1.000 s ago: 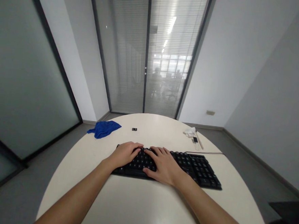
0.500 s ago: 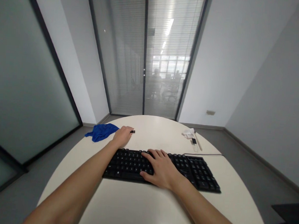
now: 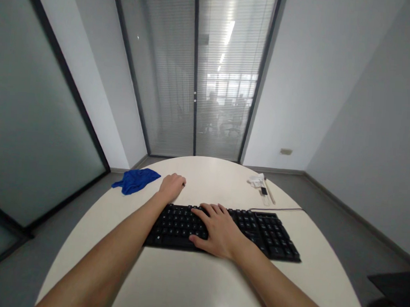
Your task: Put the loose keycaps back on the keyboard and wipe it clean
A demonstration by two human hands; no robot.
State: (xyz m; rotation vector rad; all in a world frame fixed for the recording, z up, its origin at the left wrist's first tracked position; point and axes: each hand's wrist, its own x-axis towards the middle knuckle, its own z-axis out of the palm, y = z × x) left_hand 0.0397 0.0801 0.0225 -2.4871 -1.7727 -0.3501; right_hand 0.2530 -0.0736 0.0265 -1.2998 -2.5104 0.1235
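keyboard (image 3: 179,223) lies crosswise so the spread, empty right hand (image 3: 219,230) rests across it, left hand (image 3: 172,187) curled around a dark object (image 3: 183,184).

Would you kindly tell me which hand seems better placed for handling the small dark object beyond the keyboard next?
Probably the left hand: it is at the small dark object, of which little shows, while the right hand lies spread on the keyboard, farther away.

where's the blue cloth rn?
Head view, left side: the blue cloth lies near the far-left edge of the table, just left of the left hand and beyond the left end of the keyboard.
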